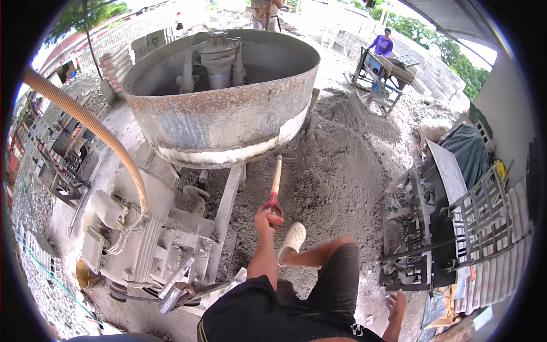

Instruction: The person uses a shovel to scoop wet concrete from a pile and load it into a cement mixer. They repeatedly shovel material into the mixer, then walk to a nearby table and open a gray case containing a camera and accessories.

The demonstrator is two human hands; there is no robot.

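Apparently, shovelling is in hand: the D-handled shovel (276, 180), at twelve o'clock beside the grey sand heap (347, 159), is grasped by the left hand (265, 219), the right hand (395, 306) is held empty at four o'clock, and a two-handed hold seems called for next.

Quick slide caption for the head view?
Left hand gripping a red-handled tool near a round tub, right hand free.

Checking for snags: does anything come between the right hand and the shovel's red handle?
Yes. In this view, the bent leg and cream clog lie between the right hand and the shovel's red handle, which the left hand holds.
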